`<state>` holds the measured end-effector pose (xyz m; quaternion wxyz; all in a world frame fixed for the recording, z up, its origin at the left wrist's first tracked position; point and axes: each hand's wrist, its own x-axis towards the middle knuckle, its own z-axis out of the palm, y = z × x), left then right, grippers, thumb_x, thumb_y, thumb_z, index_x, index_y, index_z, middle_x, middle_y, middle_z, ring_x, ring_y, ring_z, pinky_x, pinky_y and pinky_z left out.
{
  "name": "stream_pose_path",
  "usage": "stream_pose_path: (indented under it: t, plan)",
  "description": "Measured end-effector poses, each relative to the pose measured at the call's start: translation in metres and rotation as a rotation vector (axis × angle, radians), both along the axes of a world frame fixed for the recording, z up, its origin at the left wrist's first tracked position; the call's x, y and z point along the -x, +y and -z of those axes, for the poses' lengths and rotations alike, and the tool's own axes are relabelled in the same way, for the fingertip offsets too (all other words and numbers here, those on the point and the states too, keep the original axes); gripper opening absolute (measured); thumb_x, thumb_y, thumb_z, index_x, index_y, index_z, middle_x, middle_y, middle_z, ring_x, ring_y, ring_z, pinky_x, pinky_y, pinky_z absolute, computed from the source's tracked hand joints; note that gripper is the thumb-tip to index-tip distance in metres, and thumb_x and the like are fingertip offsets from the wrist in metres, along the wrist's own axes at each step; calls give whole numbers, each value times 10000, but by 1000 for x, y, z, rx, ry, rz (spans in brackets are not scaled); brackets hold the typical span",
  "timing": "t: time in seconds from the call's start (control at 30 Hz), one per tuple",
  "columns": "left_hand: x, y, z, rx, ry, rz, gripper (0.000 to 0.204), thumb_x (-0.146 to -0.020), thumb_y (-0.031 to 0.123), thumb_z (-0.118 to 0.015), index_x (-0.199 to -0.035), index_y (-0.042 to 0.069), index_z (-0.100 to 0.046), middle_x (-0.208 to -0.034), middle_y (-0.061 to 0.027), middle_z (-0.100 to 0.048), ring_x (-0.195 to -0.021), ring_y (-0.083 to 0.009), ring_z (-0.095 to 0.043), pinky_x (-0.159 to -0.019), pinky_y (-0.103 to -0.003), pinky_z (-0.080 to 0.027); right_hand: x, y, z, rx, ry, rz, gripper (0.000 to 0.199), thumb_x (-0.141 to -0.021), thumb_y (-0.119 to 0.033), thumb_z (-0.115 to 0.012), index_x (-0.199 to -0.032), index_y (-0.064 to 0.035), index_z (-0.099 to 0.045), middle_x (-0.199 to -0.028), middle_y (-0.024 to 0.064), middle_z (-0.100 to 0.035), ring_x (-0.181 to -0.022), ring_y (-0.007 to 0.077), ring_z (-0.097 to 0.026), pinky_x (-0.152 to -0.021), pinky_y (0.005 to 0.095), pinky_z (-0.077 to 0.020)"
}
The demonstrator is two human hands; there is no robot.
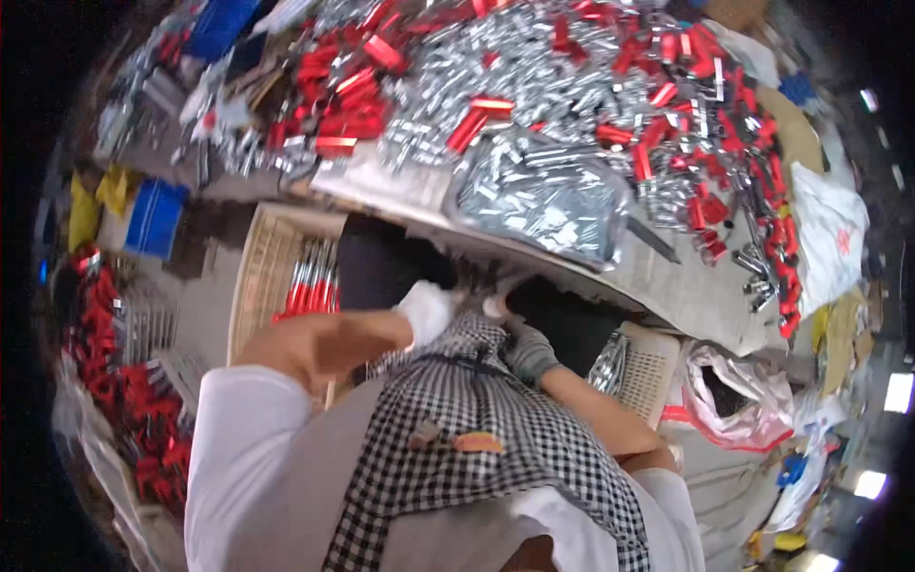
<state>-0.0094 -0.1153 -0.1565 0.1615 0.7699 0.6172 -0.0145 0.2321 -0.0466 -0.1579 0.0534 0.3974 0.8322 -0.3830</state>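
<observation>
My left hand (429, 313), in a white glove, is at my lap beside the upper part of the black-and-white checked apron (448, 400). My right hand (530, 351), in a greyish glove, rests against the apron's right side. The fingers of both hands are blurred and partly hidden, so any held thing cannot be made out. Left of my legs stands a cream plastic basket (246, 281) with red-and-silver rod-like parts (310, 281) in it. To the right is another cream basket (653, 372) with shiny silver parts (607, 362).
Ahead, a workbench (686, 291) bears heaped silver metal pieces (477, 71) and red tubes (353, 105). A clear tray (620, 214) of small silver parts sits near its edge. More red parts (143, 410) lie far left, near a blue box (155, 217). An open bag (767, 410) stands right.
</observation>
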Motion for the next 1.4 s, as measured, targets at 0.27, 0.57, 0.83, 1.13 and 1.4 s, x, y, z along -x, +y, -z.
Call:
stream_pose_path:
  t: [0.27,0.57,0.83,1.13,1.4]
  plan:
    - [-22,-46,29,396,697,-352,105,-762,208,-648,-781,122,-704,-771,-39,-667,-747,-205,-656,-712,-397,-514,43,-10,-16,-167,331,-285,437,-812,-218,-652,-1223,-79,-600,-1127,227,-650,-1029,343,-621,-895,396,-499]
    - [-5,28,-94,-61,136,119,164,-828,177,-551,-861,114,-699,-860,-105,-665,-821,-280,-639,-678,-417,-484,-1,4,-32,-163,-5,-111,478,-826,-304,-653,-1241,-79,-574,-1184,236,-579,-1069,417,-560,-899,476,-482]
    - [-23,30,-137,546,-704,248,278,-890,292,-578,-966,65,-719,-962,-156,-705,-860,-319,-671,-799,-391,-513,-14,40,-46,-285,225,28,437,-816,-308,-673,-1158,-42,-615,-1129,210,-625,-1034,390,-600,-924,448,-489]
    - [-35,46,-90,619,-659,523,393,-935,349,-520,-1045,12,-690,-1057,-204,-676,-969,-329,-647,-871,-387,-485,4,4,7,354,405,-122,424,-949,-243,-592,-1319,-44,-540,-1336,133,-568,-1228,217,-523,-1048,364,-404]
    - [-57,48,-128,904,-602,347,416,-1001,361,-472,-1163,21,-648,-1147,-157,-666,-1036,-239,-602,-966,-355,-412,-7,21,98,97,-72,-343,778,-908,-585,-482,-1489,-88,-342,-1411,244,-480,-1281,361,-503,-1050,437,-414]
